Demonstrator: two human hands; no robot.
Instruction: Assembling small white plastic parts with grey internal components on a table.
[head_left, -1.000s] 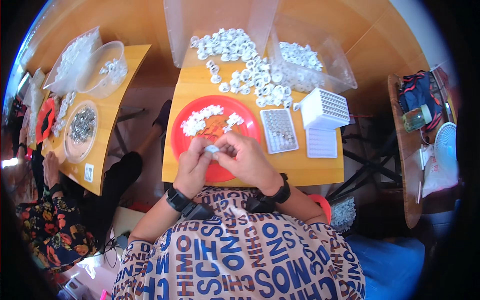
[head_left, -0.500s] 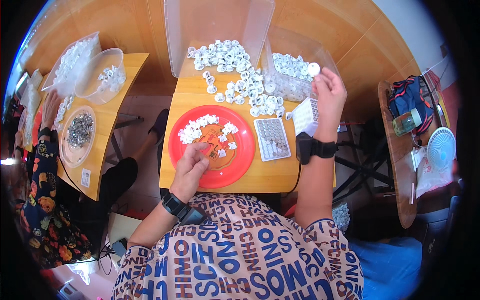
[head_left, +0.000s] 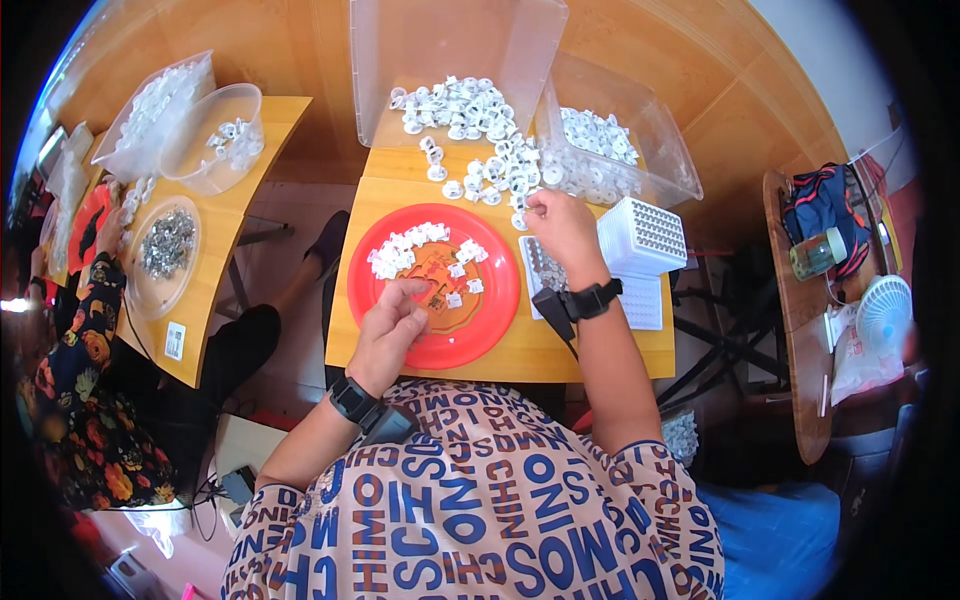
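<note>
My left hand (head_left: 392,328) hovers over the near left of a red plate (head_left: 507,285), thumb and index finger brought together; anything between them is too small to see. Small white plastic pieces (head_left: 405,250) lie in a cluster on the plate. My right hand (head_left: 563,228) is closed, its fingertips down at the near edge of a loose pile of white round plastic parts (head_left: 490,172). I cannot make out what its fingers pinch. Under that hand and wrist, a tray of grey round pieces (head_left: 543,268) is partly covered.
Behind the pile stands a clear plastic bin (head_left: 455,45); another clear bin (head_left: 668,180) of white parts is at right. Stacked white trays (head_left: 645,232) stand near my right wrist. On the left, a co-worker's hand (head_left: 110,232) is beside a tub (head_left: 250,140) and a dish of metal parts (head_left: 165,250).
My right hand, which held up a white round part over the right bin, has come down and left to the pile. My left hand stays over the plate. The view has shifted slightly.
</note>
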